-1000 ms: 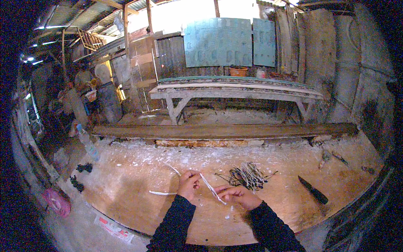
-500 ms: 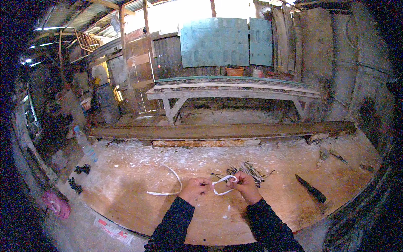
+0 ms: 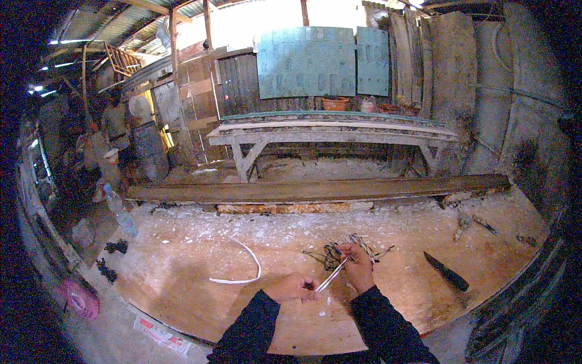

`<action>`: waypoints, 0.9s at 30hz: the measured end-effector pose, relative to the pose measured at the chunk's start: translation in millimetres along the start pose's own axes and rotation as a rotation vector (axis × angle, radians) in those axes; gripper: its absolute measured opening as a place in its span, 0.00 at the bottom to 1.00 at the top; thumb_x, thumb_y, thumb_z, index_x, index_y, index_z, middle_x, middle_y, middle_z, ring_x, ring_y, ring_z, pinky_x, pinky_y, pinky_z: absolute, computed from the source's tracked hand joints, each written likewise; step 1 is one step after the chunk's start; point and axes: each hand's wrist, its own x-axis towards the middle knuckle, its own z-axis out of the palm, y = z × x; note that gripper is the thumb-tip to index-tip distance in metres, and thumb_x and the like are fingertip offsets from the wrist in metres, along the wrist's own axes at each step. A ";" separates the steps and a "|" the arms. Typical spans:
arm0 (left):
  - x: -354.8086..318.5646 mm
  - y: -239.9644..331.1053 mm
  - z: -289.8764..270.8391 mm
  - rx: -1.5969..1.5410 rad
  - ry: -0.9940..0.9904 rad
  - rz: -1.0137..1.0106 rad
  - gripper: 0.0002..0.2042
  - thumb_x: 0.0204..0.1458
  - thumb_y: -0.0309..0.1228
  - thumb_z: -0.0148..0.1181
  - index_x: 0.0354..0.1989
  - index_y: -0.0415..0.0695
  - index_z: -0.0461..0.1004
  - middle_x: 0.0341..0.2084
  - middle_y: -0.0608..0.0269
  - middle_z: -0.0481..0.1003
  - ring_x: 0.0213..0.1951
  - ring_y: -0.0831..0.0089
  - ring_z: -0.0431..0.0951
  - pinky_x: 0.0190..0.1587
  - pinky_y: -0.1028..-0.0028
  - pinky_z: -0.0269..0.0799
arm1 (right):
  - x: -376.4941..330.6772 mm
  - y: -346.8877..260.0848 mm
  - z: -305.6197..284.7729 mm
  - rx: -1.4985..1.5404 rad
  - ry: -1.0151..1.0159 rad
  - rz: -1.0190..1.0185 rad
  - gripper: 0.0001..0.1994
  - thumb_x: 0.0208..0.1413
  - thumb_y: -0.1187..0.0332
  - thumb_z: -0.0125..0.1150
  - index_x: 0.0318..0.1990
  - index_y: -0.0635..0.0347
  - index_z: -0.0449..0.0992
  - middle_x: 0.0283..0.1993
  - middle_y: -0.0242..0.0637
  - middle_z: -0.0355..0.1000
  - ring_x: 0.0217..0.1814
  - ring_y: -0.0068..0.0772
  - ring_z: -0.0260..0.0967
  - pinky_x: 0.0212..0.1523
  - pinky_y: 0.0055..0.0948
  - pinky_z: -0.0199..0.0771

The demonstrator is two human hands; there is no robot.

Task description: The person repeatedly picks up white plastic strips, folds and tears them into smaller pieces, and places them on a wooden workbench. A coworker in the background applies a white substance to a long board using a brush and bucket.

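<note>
A white strip (image 3: 331, 277) is stretched taut and doubled between my two hands, above the wooden board. My left hand (image 3: 295, 287) pinches its lower end. My right hand (image 3: 357, 265) grips its upper end, the fingers closed. Right behind my right hand lies a tangled bundle of dark and pale cords (image 3: 370, 246), partly hidden by that hand. Another white strip (image 3: 235, 281) lies curved on the board to the left of my left hand. A dark knife-like blade (image 3: 446, 271) rests on the board to my right.
The worn wooden tabletop (image 3: 200, 315) carries pale scraps. A long plank (image 3: 315, 189) lies along its far edge. A plastic bottle (image 3: 120, 210) and small black bundles (image 3: 107, 271) are at the left. Small tools (image 3: 474, 225) lie far right. A bench (image 3: 333, 131) stands beyond.
The white strip was an open loop between my hands and is now pulled straight. My left hand has moved down and slightly right, my right hand slightly up.
</note>
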 end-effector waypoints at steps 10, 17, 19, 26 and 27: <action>-3.4 13.4 -12.4 -0.026 0.717 0.063 0.05 0.43 0.27 0.58 0.22 0.44 0.68 0.15 0.72 0.65 0.16 0.85 0.63 0.16 0.84 0.58 | 20.0 19.1 -29.8 -0.431 -0.089 -0.072 0.04 0.44 0.74 0.57 0.28 0.63 0.73 0.31 0.33 0.71 0.36 0.25 0.67 0.40 0.23 0.65; -8.8 9.4 -29.4 0.062 1.149 0.124 0.07 0.40 0.27 0.61 0.22 0.41 0.68 0.16 0.69 0.67 0.15 0.83 0.64 0.15 0.83 0.61 | 11.5 20.7 -30.3 -0.301 -0.539 0.168 0.06 0.43 0.71 0.60 0.29 0.62 0.74 0.39 0.34 0.69 0.44 0.27 0.64 0.47 0.26 0.61; -9.4 9.9 -32.8 -0.066 1.145 0.217 0.08 0.39 0.27 0.62 0.23 0.40 0.69 0.16 0.69 0.67 0.15 0.83 0.64 0.15 0.83 0.62 | 8.8 22.4 -27.0 -0.225 -0.700 0.267 0.07 0.43 0.70 0.60 0.30 0.61 0.75 0.44 0.36 0.68 0.47 0.28 0.62 0.50 0.26 0.58; -11.9 -2.6 -38.5 -0.015 1.165 0.158 0.06 0.38 0.26 0.62 0.23 0.40 0.70 0.18 0.68 0.69 0.17 0.82 0.66 0.16 0.83 0.63 | -0.9 22.5 -18.0 -0.275 -0.890 0.176 0.09 0.42 0.71 0.60 0.35 0.60 0.76 0.48 0.39 0.65 0.52 0.31 0.60 0.53 0.29 0.56; -10.6 -5.0 -41.4 -0.007 1.145 0.161 0.06 0.38 0.26 0.62 0.23 0.40 0.70 0.17 0.68 0.69 0.17 0.82 0.66 0.16 0.82 0.63 | -1.0 21.4 -18.2 -0.271 -0.870 0.131 0.09 0.42 0.72 0.61 0.34 0.60 0.76 0.47 0.39 0.66 0.52 0.31 0.60 0.53 0.29 0.57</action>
